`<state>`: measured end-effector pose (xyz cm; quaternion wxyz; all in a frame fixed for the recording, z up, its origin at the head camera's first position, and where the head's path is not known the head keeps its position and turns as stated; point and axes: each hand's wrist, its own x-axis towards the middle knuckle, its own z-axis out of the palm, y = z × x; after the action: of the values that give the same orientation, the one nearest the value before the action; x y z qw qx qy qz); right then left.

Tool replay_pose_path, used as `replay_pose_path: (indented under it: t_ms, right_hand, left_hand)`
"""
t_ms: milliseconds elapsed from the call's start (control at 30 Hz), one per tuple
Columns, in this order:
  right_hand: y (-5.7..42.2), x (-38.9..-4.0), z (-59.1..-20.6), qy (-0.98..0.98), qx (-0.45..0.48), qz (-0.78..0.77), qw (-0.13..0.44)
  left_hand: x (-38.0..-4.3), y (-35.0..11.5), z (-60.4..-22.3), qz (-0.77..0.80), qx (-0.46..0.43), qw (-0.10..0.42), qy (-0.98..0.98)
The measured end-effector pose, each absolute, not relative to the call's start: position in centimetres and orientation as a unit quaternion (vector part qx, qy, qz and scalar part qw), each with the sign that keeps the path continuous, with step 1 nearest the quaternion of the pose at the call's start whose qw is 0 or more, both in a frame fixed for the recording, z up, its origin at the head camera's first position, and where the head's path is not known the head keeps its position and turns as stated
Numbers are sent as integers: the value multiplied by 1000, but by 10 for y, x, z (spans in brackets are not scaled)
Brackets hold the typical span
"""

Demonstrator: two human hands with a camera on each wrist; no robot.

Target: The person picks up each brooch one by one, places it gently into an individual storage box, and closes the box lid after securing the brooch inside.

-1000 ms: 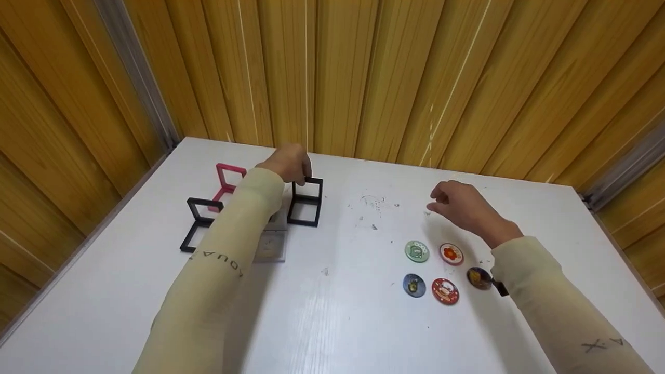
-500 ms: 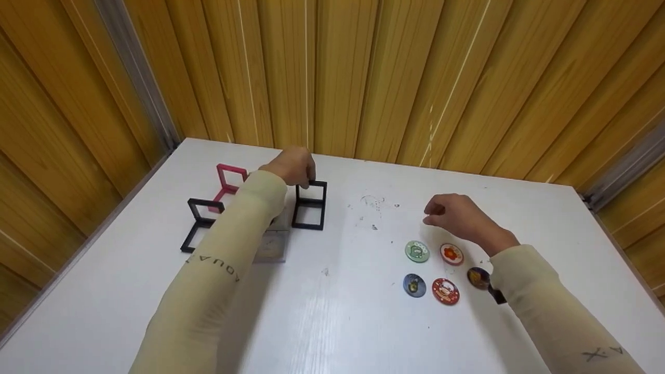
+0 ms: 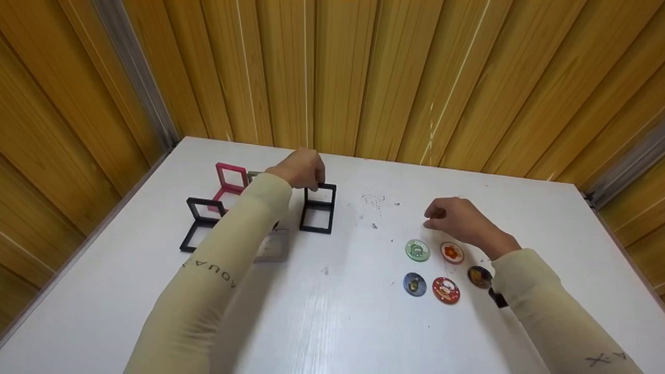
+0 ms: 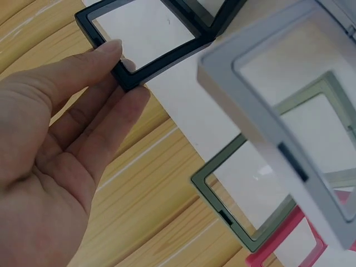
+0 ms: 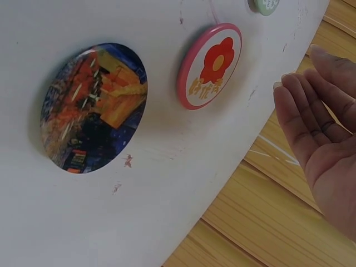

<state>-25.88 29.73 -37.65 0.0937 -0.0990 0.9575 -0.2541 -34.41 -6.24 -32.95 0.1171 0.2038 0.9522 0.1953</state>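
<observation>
My left hand (image 3: 301,169) pinches the top edge of a black folding display frame (image 3: 318,204), which stands opened in an L on the white table. In the left wrist view, thumb and fingertips grip one corner of that frame. My right hand (image 3: 458,220) hovers above the table behind several round button badges, fingers loosely bent and holding nothing. The nearest badges are a green one (image 3: 417,250) and a red-flower one (image 3: 452,253). In front lie a blue badge (image 3: 414,284), a red badge (image 3: 446,290) and a dark painted badge (image 3: 479,277).
Left of my hand are a pink frame (image 3: 232,190) and another black frame (image 3: 205,222). A whitish frame (image 4: 245,105) and a green frame (image 4: 214,200) sit close by, mostly behind my left sleeve in the head view. A wood-look wall (image 3: 343,78) rises behind the table.
My left hand has shifted the black frame to the right and slightly toward me. My right hand has come down a little toward the badges.
</observation>
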Motion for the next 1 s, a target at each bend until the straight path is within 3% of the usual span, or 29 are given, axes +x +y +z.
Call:
replay_pose_path:
  t_ms: [600, 1000]
  right_hand:
    - [295, -250, -385, 947, -94, -277, 134]
    - [291, -239, -391, 948, -94, -281, 116]
  left_hand:
    - [-328, -54, -334, 202, 235, 107, 945]
    - [-320, -48, -339, 233, 256, 99, 933]
